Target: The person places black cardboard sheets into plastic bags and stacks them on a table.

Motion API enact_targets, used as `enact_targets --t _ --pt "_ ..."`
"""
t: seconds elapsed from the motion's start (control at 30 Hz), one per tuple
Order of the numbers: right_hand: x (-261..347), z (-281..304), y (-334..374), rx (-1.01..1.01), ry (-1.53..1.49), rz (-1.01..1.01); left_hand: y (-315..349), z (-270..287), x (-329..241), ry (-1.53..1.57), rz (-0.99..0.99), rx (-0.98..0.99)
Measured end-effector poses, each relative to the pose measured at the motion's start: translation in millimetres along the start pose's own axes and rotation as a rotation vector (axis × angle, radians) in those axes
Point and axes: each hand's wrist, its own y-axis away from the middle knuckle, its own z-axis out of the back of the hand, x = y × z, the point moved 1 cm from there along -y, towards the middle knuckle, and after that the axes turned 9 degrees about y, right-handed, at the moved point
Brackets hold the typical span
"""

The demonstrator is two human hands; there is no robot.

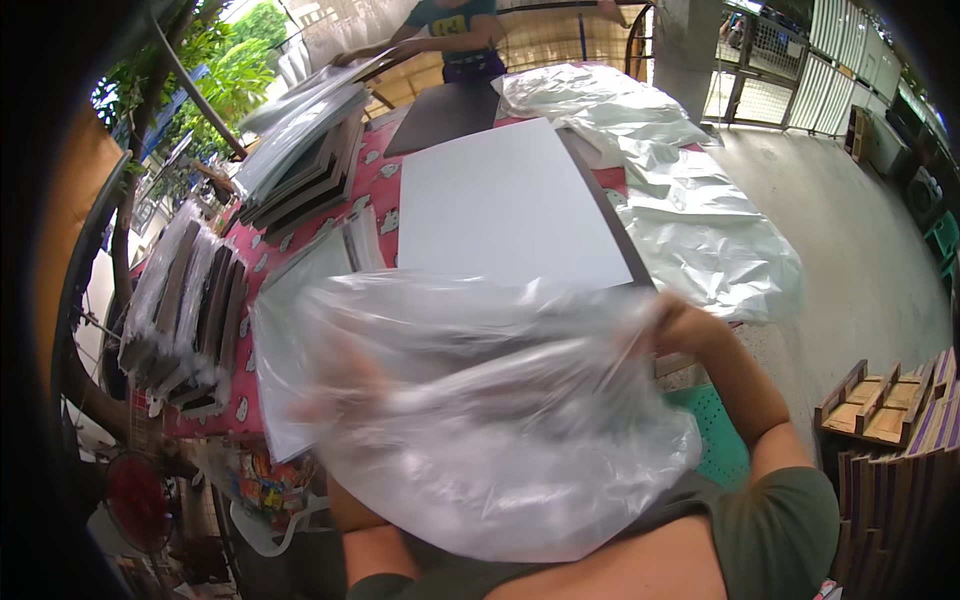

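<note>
A large clear plastic bag (520,450) billows in front of me over the near end of the table, blurred in places by motion. My right hand (685,325) is closed on the bag's upper right edge. On the other side, my left hand (350,375) shows through the film, its fingers smeared, so its grip is unclear. Just beyond the bag lies a big flat white panel (510,205), with a dark edge showing along its right side. Its near part is covered by the plastic.
A table with a red patterned cloth (378,185) holds stacked dark panels (300,185), plastic-wrapped panels (185,310), a dark board (445,115) and silvery sheeting (690,220). A co-worker (455,35) handles plastic at the far end. A green perforated container (715,430) and wooden frames (880,405) stand right.
</note>
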Motion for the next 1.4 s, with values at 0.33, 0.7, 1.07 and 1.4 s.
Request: enact_targets --t 0.33,0.7,1.07,1.4 --pt "-60.8 -39.0 52.5 0.048 -0.961 -0.357 18.7 -0.2 12.0 0.618 -0.813 -0.054" --pt "-8.3 5.7 31.3 -0.346 -0.650 -0.614 -0.8 31.8 54.9 0.476 -0.217 -0.516" --pt "-94.9 4.6 -33.3 -0.511 0.490 -0.932 -23.1 87.6 101.1 -0.377 -0.129 -1.494" --pt "-49.2 -29.4 9.1 -0.624 0.747 -0.737 -19.6 24.0 129.1 -0.389 -0.316 -1.440"
